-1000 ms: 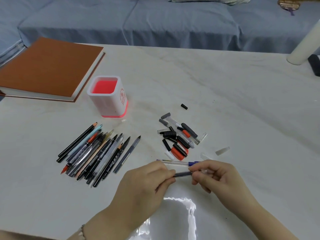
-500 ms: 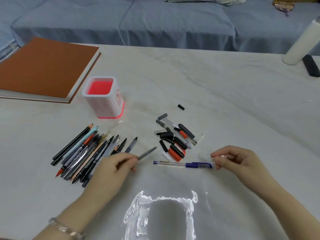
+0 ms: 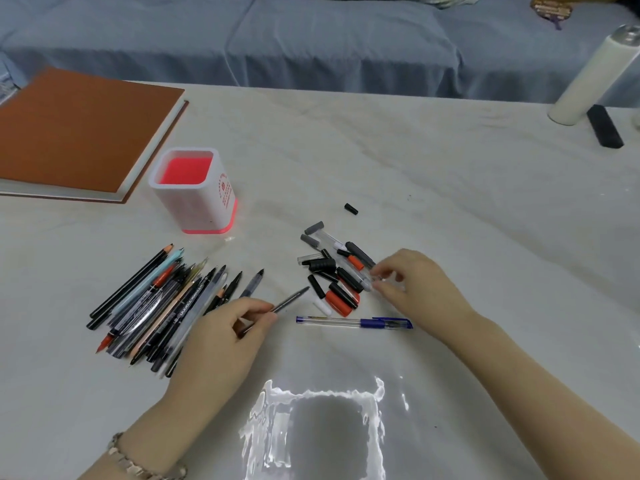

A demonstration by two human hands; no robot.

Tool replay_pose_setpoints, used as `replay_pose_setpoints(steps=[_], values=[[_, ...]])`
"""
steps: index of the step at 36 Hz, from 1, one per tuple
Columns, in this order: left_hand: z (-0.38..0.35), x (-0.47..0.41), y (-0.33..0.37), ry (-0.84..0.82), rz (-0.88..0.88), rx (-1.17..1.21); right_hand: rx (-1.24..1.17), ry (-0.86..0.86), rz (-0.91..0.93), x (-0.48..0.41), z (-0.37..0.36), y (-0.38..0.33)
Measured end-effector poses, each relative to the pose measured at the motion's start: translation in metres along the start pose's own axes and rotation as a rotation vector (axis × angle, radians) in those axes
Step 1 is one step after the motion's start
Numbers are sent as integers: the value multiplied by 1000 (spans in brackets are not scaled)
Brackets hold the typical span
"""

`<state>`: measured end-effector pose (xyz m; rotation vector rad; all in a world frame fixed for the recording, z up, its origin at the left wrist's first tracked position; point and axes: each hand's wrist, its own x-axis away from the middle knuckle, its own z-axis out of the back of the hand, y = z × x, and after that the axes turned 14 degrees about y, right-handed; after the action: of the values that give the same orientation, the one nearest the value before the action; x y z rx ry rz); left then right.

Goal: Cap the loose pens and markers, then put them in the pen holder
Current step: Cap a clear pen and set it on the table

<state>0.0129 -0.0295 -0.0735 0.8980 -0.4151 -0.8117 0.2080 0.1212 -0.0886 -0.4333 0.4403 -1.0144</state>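
Two hands worked over a white table (image 3: 433, 174), and reading across from the left, a brown book (image 3: 79, 129) lay at the far corner with the pen holder (image 3: 194, 192) just beside it, upright and seemingly empty. Nearer sat a fanned heap of uncapped pens (image 3: 156, 303), bunched together, probably to be taken one at a time. The left hand (image 3: 225, 334) had its fingers (image 3: 258, 315) clamped on a grey pen (image 3: 289, 300), tip pointing toward the caps as if awaiting one. A blue pen (image 3: 353, 322) lay capped between the hands, not yet in the holder. The pile of caps (image 3: 332, 271) lay beyond it, and the right hand (image 3: 412, 289) pinched its fingers (image 3: 377, 271) together at the pile's edge on something small and clear, likely a cap.
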Motion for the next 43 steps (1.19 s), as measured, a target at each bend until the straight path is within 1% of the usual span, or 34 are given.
replay_pose_setpoints(steps=[5,10,13,17,24,28,30,33,35,37,39,43], values=[[8,-1,-7,44,39,9,40,-74,71,-8,-17,-18],[9,-2,-9,68,48,13,-8,-46,131,-4,-32,-34],[11,-3,-9,68,47,26,83,-94,200,1,-38,-35],[11,-3,-11,50,31,26,96,-50,142,4,-35,-21],[1,-5,-7,30,28,48,59,-40,82,4,-25,-5],[-1,-9,-5,38,21,55,27,55,44,-9,-26,-10],[-1,-11,-5,42,27,60,26,72,48,-19,-30,-16],[0,-15,-6,49,40,74,5,45,81,-34,-37,-28],[1,-17,-6,59,50,88,6,-12,122,-40,-42,-35],[2,-18,-6,70,59,91,53,-84,174,-45,-48,-39],[4,-20,-8,77,55,82,114,-111,209,-49,-52,-40],[6,-23,-11,79,47,76,128,-123,164,-51,-53,-37]])
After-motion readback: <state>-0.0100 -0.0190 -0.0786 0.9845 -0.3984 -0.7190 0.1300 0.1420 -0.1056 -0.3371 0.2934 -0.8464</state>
